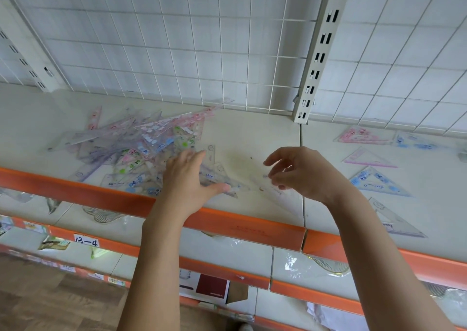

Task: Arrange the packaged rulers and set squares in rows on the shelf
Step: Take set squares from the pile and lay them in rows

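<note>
Head cam: left hand (188, 176) fingers straight, flat on clear set square (222, 176) by pile (136, 151); right hand (300, 171) pinching its far-right corner. Lift flat, carry right to laid-out squares (374, 179), align edges w/ row.

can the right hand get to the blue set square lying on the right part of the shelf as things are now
Probably yes. The blue set square lies flat and alone just right of the right hand, with bare shelf between. But the fingers seem to pinch a clear set square already.

bright even daylight, soft shadows, wide-angle bending at edges.
</note>
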### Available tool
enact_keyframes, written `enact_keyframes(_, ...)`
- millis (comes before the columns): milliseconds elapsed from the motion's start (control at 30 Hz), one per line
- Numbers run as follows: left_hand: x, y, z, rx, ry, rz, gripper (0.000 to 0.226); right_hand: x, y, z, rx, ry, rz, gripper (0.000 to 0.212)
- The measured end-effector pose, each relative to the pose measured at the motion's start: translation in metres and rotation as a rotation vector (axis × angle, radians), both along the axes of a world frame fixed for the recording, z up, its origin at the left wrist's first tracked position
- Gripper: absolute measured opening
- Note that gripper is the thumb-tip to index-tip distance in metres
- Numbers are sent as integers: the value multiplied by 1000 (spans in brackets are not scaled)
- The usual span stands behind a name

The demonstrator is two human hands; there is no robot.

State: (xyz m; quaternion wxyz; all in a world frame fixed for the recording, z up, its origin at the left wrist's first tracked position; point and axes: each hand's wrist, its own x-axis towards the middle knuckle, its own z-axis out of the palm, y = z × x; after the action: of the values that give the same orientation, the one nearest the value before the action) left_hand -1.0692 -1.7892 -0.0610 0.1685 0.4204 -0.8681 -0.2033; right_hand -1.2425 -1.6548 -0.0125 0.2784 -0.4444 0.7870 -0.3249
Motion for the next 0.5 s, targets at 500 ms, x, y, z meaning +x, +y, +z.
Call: enact_keyframes(500,5,6,10,250,206,-21,75,3,-1,-11,18,47,-107,10)
